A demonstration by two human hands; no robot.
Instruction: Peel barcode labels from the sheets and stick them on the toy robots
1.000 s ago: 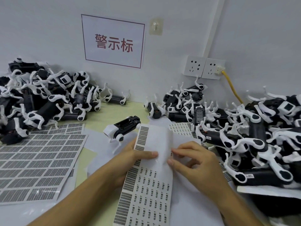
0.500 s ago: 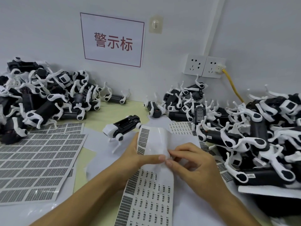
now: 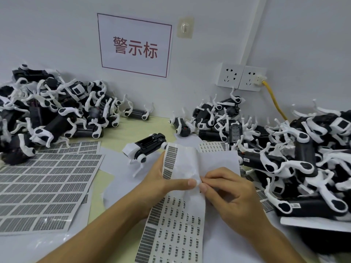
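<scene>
Label strip runs from bottom edge up centre, upper part bent and lifted. Left hand grips strip, thumb pressed on front. Right hand pinches strip edge at thumb tip; peeled label not discernible. Label sheets flat at left. Single toy robot just behind strip. Robot piles left and right. Wall sign, sockets behind.

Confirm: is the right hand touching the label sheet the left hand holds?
Touching. The head view shows the right hand with thumb and forefinger pinched on the bent label sheet, right beside the left hand thumb pressing it.
</scene>
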